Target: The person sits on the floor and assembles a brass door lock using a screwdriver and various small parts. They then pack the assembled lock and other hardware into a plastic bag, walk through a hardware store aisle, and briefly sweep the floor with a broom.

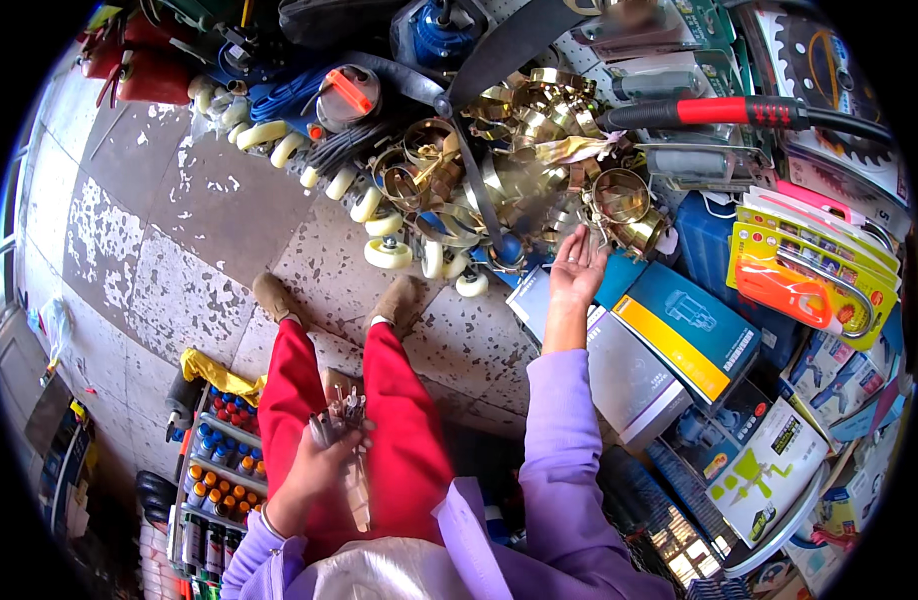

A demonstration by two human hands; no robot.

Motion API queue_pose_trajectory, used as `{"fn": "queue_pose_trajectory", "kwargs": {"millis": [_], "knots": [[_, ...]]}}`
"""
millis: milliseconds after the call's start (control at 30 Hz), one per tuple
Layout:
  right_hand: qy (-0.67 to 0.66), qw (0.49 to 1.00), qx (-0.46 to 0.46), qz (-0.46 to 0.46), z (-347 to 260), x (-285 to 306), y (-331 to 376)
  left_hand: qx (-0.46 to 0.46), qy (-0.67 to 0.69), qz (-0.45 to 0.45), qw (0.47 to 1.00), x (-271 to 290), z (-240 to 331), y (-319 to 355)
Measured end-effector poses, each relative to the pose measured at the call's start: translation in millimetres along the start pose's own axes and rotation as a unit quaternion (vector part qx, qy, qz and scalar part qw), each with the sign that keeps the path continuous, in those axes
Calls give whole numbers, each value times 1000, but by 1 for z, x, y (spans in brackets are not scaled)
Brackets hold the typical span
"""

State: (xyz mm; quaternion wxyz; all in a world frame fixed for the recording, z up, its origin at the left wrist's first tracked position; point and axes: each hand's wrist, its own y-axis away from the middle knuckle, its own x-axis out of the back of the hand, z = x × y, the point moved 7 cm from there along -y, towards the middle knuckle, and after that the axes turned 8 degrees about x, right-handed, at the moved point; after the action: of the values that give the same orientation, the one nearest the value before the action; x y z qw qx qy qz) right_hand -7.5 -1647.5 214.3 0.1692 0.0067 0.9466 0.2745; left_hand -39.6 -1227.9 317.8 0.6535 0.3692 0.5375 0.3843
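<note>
Right hand (577, 266), palm up with its fingers uncurled and apart, reached the near edge of a heap of brass-coloured metal ring clamps (549, 115); whether the fingertips also touched small pieces there, I could not tell. Well below the heap and to its left, the left hand (322, 462) was clamped on a bunch of small, silvery metal pieces (341, 408), with a crumpled strip of clear plastic (359, 495) hanging beneath it. Cream-white caster wheels (386, 240) lay along the heap's left side. Just below and right of the heap sat a teal-and-yellow cardboard box (689, 318), overlapping a flat grey box (619, 365). Right of the heap stretched a thick red-and-black handle (714, 111), above a dark blue plastic case (709, 245).
</note>
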Motion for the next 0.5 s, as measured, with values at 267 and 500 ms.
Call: {"fn": "queue_pose_trajectory", "kwargs": {"millis": [267, 500], "knots": [[36, 999, -28, 6, -17, -5, -10, 0, 8, -1, 1000, -3, -8, -2], [10, 986, -143, 91, -41, -9, -20, -17, 4, 10, 1000, -10, 0, -5]]}}
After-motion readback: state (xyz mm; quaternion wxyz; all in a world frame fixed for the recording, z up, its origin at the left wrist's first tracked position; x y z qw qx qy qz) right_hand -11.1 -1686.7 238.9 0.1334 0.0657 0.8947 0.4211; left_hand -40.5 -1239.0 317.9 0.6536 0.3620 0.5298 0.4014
